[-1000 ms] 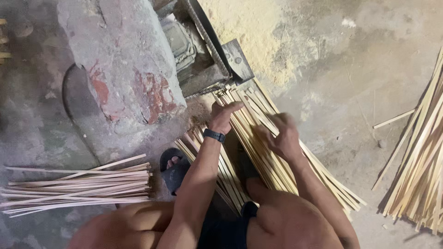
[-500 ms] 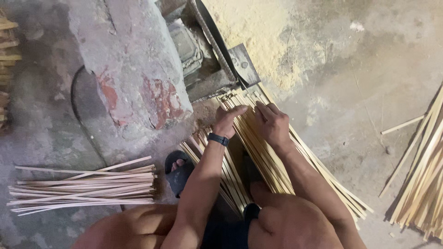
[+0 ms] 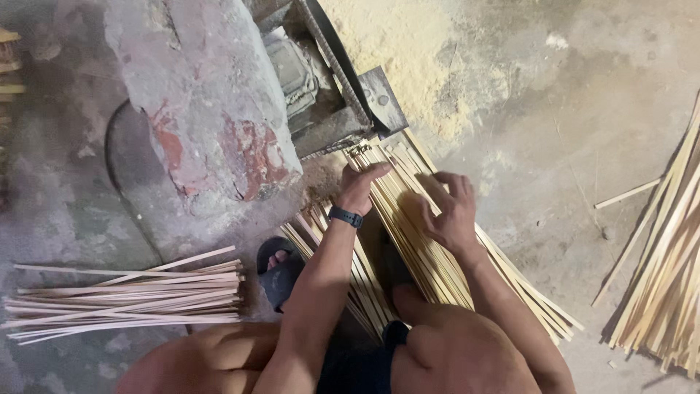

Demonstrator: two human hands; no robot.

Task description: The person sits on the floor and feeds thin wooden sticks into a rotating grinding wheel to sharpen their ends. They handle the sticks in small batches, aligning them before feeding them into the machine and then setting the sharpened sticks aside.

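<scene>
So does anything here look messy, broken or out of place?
A few things. Pale sawdust lies spread over the floor behind the machine. The big stone block is chipped, with red patches showing. One loose strip lies apart from the strip pile on the right.

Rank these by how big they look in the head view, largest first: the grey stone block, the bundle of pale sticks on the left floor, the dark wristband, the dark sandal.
1. Grey stone block
2. Bundle of pale sticks, long but thinner overall
3. Dark sandal, partly hidden by the left arm
4. Dark wristband near the left hand
</scene>
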